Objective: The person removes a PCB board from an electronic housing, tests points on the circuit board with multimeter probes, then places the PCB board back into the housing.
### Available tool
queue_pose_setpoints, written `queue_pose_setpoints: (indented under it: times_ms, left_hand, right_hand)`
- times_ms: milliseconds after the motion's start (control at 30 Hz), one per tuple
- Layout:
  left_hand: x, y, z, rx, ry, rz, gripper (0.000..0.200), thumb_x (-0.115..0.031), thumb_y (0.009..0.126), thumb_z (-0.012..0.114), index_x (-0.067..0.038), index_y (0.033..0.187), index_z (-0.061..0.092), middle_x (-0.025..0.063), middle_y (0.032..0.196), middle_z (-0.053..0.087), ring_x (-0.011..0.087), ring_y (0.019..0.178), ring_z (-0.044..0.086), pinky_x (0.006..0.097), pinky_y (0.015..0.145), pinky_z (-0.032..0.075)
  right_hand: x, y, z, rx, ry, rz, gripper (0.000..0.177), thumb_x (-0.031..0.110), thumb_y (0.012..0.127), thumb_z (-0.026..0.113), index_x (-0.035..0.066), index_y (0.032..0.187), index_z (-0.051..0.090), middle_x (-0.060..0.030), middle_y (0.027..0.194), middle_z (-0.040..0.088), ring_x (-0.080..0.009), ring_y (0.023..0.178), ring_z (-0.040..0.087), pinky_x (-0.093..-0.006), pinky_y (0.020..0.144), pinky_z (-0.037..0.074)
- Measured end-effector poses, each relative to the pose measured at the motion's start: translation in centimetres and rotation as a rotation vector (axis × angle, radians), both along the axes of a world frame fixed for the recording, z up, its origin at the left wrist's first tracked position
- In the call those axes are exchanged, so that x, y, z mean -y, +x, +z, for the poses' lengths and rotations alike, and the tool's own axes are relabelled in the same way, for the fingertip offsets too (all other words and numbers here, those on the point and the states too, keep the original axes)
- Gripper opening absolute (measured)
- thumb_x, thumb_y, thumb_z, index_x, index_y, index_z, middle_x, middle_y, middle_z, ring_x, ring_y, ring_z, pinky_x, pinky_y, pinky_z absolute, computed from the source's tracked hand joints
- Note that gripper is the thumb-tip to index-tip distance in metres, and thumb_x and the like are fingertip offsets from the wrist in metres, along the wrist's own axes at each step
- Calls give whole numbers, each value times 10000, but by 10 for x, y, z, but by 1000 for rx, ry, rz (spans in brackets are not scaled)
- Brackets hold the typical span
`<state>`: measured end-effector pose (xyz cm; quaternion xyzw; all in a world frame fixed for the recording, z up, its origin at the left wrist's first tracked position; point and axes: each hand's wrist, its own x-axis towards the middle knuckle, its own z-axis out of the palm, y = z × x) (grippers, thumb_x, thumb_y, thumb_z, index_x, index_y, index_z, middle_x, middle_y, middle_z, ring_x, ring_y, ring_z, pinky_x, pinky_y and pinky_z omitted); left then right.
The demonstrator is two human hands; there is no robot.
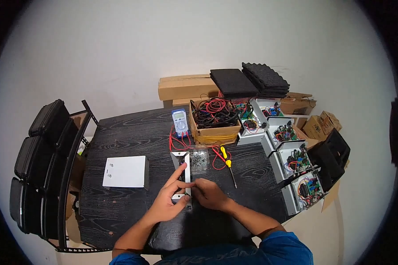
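A narrow white metal casing (pixel 187 170) stands on the black table in front of me, its inside partly in shadow. My left hand (pixel 170 198) grips it from the left, with a finger along its upper part and the thumb low on its near end. On the casing's right side is my right hand (pixel 210 194), its fingers curled in and pinched against the edge. Whatever those fingertips hold is hidden. Just beyond lies a clear plastic tray (pixel 200 159) with small metal parts. A yellow-handled screwdriver (pixel 228 163) rests to the right.
A white box cover (pixel 125 172) lies at left. Behind are a multimeter (pixel 180 123) with red leads and a carton (pixel 214 134) of cables. Open white casings with circuit boards (pixel 297 159) line the right edge. Black cases (pixel 31 163) fill a rack at far left.
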<state>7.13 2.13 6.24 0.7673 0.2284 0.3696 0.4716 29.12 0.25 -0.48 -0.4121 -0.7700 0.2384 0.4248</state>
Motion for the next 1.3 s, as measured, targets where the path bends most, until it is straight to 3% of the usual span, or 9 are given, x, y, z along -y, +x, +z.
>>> queue_pose_setpoints:
  times_ms: [233, 433, 633, 833, 933, 1033, 1133, 1167, 1300]
  left_hand:
    - [0, 1, -3, 14, -15, -4, 276, -96, 970, 636, -15, 1231, 674, 251, 1726, 252, 341, 1543, 387, 389, 1087, 487]
    - [-1, 1, -1, 12, 24, -3, 296, -97, 959, 628, -8, 1236, 680, 258, 1722, 261, 346, 1531, 408, 411, 1114, 469]
    - [-13, -4, -12, -36, 39, -102, 457, -137, 970, 651, -8, 1409, 644, 237, 1726, 265, 331, 1534, 403, 408, 1106, 484]
    - [-12, 10, -27, 189, -178, -107, 718, -147, 912, 816, -56, 1557, 512, 183, 1720, 273, 270, 1441, 502, 393, 1067, 533]
    - [-17, 8, -38, 138, -131, -24, 927, -221, 788, 946, -52, 1570, 478, 168, 1717, 257, 298, 1481, 457, 461, 1117, 511]
    - [-30, 2, -43, -32, 81, 65, 1211, -377, 647, 1022, -30, 1613, 379, 208, 1721, 204, 364, 1547, 351, 542, 1197, 412]
    - [-44, -2, -41, -245, 347, 127, 1518, -517, 511, 1042, -24, 1669, 193, 259, 1721, 146, 418, 1598, 209, 574, 1273, 261]
    - [-52, -5, -47, -356, 301, 80, 1678, -569, 463, 1031, -15, 1684, 22, 306, 1711, 123, 449, 1610, 116, 553, 1301, 168]
    - [-67, -9, -82, -333, 217, -39, 1673, -529, 480, 1028, 5, 1680, -8, 314, 1716, 115, 462, 1603, 140, 538, 1301, 180]
  right_hand:
    - [9, -3, 14, -200, -166, -5, 88, 74, 1028, 601, -14, 1025, 608, -198, 853, 633, -399, 805, 670, -466, 725, 525]
    - [-4, 6, -5, -3, 90, 38, 118, 105, 1061, 576, -8, 1032, 590, -179, 836, 646, -351, 742, 681, -437, 666, 522]
    - [-2, 3, -11, -289, -71, -45, 205, 182, 1118, 528, 18, 1006, 581, -98, 741, 580, -210, 659, 629, -361, 613, 483]
    - [-7, 9, -17, -322, 24, -10, 300, 265, 1132, 508, 22, 970, 576, -84, 707, 561, -160, 638, 591, -340, 597, 465]
    - [-12, 18, -30, -295, -52, -21, 382, 315, 1140, 467, 12, 936, 580, -102, 708, 569, -170, 654, 602, -361, 608, 471]
    - [-18, 24, -39, -244, -106, -142, 350, 326, 1133, 445, 2, 1080, 567, -108, 796, 657, -176, 732, 653, -363, 682, 519]
    - [-13, 10, -17, -495, -143, -266, 412, 349, 1128, 402, -15, 1310, 466, -111, 973, 733, -185, 842, 698, -361, 779, 555]
    - [-21, 18, -43, -626, -244, -157, 559, 390, 1128, 378, -28, 1490, 293, -126, 1135, 740, -193, 965, 718, -342, 868, 566]
    - [-17, 14, -28, -709, -238, -63, 729, 500, 1126, 363, -29, 1597, 195, -168, 1226, 716, -216, 1062, 720, -349, 953, 559]
